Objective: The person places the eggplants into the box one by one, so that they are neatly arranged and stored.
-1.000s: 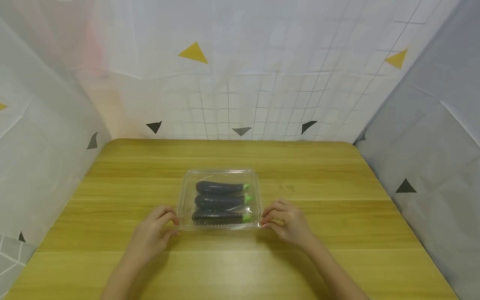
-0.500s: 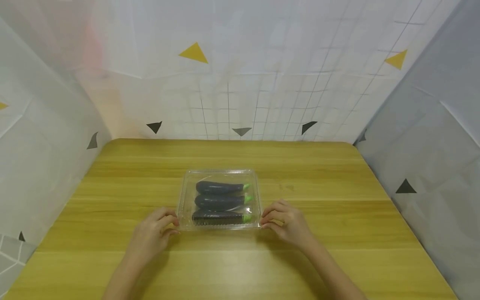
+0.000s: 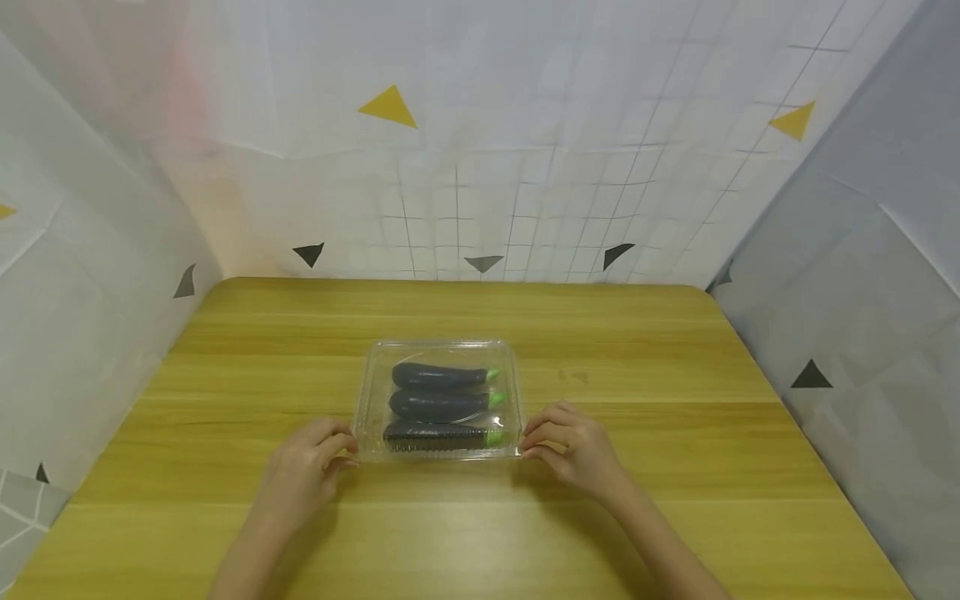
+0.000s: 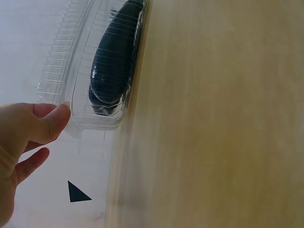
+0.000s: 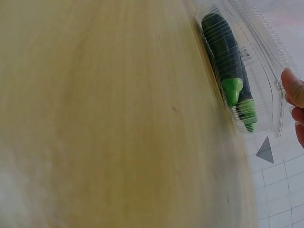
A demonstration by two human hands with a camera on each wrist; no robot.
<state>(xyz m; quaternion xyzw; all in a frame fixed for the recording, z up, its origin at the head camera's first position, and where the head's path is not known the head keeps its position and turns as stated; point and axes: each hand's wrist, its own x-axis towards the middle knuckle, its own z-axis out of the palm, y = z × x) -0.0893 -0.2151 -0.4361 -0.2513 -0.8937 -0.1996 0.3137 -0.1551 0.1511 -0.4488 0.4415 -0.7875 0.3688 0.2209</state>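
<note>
A clear plastic clamshell box [image 3: 378,383] sits on the table with its lid over three dark eggplants [image 3: 439,406]. Their green stem ends point right. My left hand [image 3: 302,467] pinches the box's near left corner; in the left wrist view, the thumb and index finger of that hand [image 4: 31,128] meet on the rim. At the near right corner, my right hand [image 3: 576,443] pinches the rim between thumb and fingers. The right wrist view shows part of this hand [image 5: 295,97] at the flange, beside green-tipped eggplants [image 5: 223,50]. Some fingertips are hidden.
The box stands near the middle of a wood-grain table [image 3: 480,533]. White sheeting [image 3: 495,108] with yellow and dark triangles rises behind the table's back edge. More sheeting [image 3: 862,283] lines the right side, and another stretch [image 3: 90,300] the left.
</note>
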